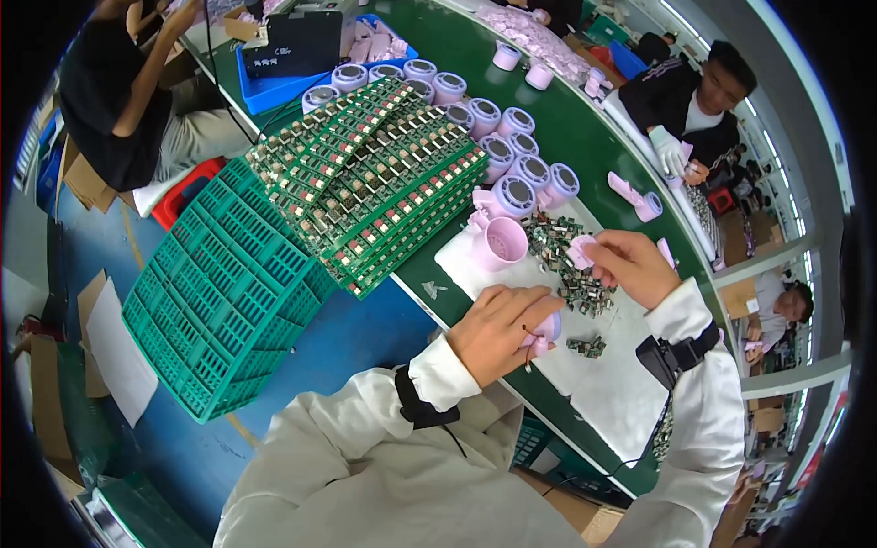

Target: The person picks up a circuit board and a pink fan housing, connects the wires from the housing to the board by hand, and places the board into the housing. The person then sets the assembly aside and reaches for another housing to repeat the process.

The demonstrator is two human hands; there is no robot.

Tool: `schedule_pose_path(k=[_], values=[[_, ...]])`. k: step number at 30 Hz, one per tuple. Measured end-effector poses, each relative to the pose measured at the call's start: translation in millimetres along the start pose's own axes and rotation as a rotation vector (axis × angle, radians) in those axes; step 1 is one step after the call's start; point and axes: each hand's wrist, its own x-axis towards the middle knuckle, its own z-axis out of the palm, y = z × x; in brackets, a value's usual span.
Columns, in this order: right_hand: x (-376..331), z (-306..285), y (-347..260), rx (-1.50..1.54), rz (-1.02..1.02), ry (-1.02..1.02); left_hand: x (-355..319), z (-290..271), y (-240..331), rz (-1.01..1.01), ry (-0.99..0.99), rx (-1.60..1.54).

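My left hand (501, 334) is closed around a lilac round plastic part (546, 329), with a thin dark wire showing by its fingers. My palm hides most of that part. Over the heap of small green circuit boards (559, 251), my right hand (632, 265) pinches a small pink plastic piece (579, 250) between thumb and fingers. A pink cup-shaped housing (501, 244) stands open side up beyond my left hand. A few loose boards (586, 346) lie on the white sheet (617, 393) between my hands.
Stacked circuit board panels (375, 173) sit at the table's left edge, near green plastic crates (228, 283) on the floor. Behind them are several lilac round units (516, 194) and a blue bin (260, 89). A co-worker with a gloved hand (669, 151) sits across the table.
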Motion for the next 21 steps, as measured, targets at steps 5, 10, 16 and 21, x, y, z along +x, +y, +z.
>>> schedule_pose_path(k=[5, 10, 16, 21], values=[[92, -1, -51, 0.057, -0.042, -0.187, -9, 8, 0, 0.018, 0.055, 0.012], [212, 13, -133, 0.164, -0.246, -0.018, -12, 19, -4, 0.016, -0.014, -0.016], [206, 52, -166, 0.066, -0.259, 0.048, -17, 15, -1, 0.013, 0.033, -0.065], [123, 39, -98, -0.095, -0.431, -0.126, -18, 2, -4, 0.005, 0.146, -0.068]])
